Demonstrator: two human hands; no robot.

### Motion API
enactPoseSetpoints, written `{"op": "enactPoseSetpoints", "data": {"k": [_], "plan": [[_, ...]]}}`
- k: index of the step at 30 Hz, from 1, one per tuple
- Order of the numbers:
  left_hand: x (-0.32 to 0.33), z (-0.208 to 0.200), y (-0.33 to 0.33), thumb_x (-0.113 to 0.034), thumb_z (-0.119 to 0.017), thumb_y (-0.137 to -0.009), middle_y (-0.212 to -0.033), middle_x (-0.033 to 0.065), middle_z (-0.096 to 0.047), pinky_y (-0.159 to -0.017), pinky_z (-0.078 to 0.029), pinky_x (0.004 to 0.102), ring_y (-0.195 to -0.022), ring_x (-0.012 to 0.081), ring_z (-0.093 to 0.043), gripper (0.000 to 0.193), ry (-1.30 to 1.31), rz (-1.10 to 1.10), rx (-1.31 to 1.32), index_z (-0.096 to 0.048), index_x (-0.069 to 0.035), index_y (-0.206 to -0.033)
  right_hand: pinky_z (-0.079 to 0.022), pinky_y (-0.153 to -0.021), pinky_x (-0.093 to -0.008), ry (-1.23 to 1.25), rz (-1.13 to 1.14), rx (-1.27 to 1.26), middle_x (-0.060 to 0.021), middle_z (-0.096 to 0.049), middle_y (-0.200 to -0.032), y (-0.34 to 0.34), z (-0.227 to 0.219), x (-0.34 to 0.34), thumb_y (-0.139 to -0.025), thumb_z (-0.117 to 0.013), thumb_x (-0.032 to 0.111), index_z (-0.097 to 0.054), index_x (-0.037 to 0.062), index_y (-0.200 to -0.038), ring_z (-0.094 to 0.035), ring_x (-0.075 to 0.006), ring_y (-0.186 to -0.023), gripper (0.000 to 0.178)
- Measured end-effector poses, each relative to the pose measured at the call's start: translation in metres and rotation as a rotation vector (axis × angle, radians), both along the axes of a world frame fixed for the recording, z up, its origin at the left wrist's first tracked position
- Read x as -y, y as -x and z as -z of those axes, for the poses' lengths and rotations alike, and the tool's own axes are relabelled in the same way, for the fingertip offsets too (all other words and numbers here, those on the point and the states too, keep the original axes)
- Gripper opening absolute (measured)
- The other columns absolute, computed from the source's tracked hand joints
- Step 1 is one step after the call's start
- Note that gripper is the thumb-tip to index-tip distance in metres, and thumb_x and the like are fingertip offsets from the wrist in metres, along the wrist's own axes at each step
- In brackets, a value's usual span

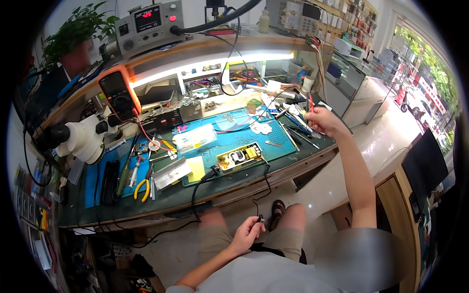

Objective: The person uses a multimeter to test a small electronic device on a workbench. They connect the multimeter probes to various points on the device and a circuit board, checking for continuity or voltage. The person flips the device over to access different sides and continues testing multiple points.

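My left hand (246, 233) pinches the small plug end of a thin black cable (266, 181) above my lap. My right hand (323, 120) closes on what looks like a slim red probe (310, 102) over the counter (205, 188), right of the rectangular circuit board (239, 157).

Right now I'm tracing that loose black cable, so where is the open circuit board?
In the head view the circuit board lies near the middle of the bench on the blue mat, beside the yellow note, well ahead of the left hand.
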State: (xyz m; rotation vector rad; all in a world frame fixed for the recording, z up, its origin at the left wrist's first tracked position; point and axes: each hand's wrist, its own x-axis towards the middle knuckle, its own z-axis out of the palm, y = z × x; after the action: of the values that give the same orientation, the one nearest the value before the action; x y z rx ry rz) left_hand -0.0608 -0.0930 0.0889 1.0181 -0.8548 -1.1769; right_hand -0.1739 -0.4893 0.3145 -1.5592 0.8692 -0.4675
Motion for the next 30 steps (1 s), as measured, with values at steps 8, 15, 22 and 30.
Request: {"op": "enactPoseSetpoints", "data": {"k": [8, 15, 22, 30], "plan": [[-0.005, -0.027, -0.01, -0.01, -0.047, -0.104, -0.091, 0.0032, -0.063, -0.063, -0.043, 0.0207, -0.069, 0.0054, -0.048, 0.021, 0.055, -0.057, -0.034, -0.055, 0.001, -0.12, -0.037, -0.043, -0.0162, -0.162, -0.224, 0.706, 0.0012, -0.058, -0.067, 0.014, -0.014, -0.148, -0.096, -0.063, 0.019, -0.061, 0.0076, -0.104, -0.049, -0.0024, -0.05, 0.014], [0.001, -0.051, -0.027, -0.009, -0.047, -0.104, -0.092, 0.0048, -0.063, -0.063, -0.043, 0.0214, -0.069, 0.006, -0.047, 0.02, 0.086, -0.13, 0.028, -0.055, 0.0, -0.119, -0.03, -0.049, -0.0176, 0.045, 0.098, 0.473, 0.0022, -0.059, -0.074, -0.04, -0.04, -0.117, -0.096, -0.066, 0.026, -0.067, 0.0044, -0.108, -0.044, -0.0008, -0.056, 0.025], [-0.005, -0.064, -0.038, -0.012, -0.048, -0.104, -0.09, 0.0027, -0.062, -0.058, -0.035, 0.0183, -0.066, 0.0035, -0.041, 0.032, 0.089, -0.191, 0.014, -0.053, -0.002, -0.134, -0.039, -0.05, -0.0202, 0.285, -0.163, 0.509, -0.0044, -0.069, -0.083, -0.035, -0.066, -0.149, -0.087, -0.07, 0.011, -0.069, -0.0024, -0.109, -0.053, -0.0049, -0.061, 0.026], [-0.013, -0.075, -0.052, -0.018, -0.049, -0.105, -0.089, 0.0033, -0.063, -0.056, -0.035, 0.0202, -0.064, 0.005, -0.043, 0.027, 0.032, -0.162, -0.198, -0.057, -0.004, -0.127, -0.054, -0.062, -0.0242, 0.293, -0.369, 0.578, -0.0106, -0.071, -0.087, 0.007, 0.018, -0.244, -0.087, -0.071, 0.004, -0.071, -0.0032, -0.103, -0.068, -0.0135, -0.071, 0.017]]}}
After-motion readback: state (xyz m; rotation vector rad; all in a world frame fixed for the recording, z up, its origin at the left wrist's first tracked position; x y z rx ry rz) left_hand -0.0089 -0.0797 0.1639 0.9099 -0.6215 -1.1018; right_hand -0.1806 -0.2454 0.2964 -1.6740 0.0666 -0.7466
